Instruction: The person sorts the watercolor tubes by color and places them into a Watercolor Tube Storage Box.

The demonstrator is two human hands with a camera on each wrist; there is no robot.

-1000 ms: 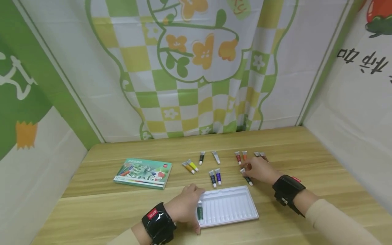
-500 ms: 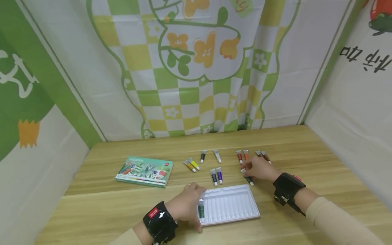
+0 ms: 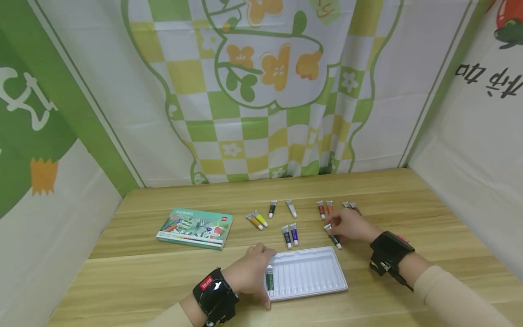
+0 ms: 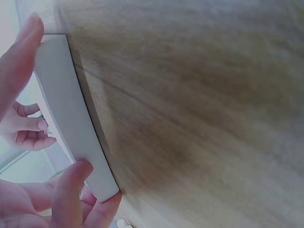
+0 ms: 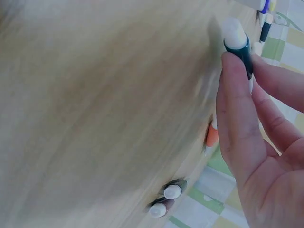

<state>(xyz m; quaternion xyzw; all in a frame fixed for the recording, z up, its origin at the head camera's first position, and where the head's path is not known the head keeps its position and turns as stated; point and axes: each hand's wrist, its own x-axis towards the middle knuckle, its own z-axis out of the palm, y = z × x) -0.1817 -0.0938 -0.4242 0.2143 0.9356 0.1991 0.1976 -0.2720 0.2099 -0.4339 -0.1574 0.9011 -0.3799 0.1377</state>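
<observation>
Head view, surface: a pale wooden table [image 3: 367, 190] with long grain lines, boxed in by cloth on three sides.
Backdrop: the rear cloth [image 3: 261, 91] has green, yellow and white checks with orange flowers and a green leafy outline.
Side walls: the left cloth is green and white with a white character only partly in view; the right one is white with black characters hanging upside down, not legible from here.
Writing: the paint box [image 3: 194, 228] lying flat at left has a leafy green cover with a small red logo, its print too small to read; the left wrist strap has a red tag, also unreadable.
Left hand [image 3: 250, 272]: fingers and thumb clamp the left end of the white tray [image 3: 314, 277], near the front edge; one green tube [image 3: 269, 278] lies in its leftmost slot.
Right hand [image 3: 351, 225]: fingertips pinch a dark teal tube [image 5: 240, 47] with a white cap, low over the table just behind the tray's right corner.
Loose tubes: yellow pair [image 3: 256, 220], blue and purple pair [image 3: 290, 235], red and orange pair [image 3: 324, 209], others beyond.
</observation>
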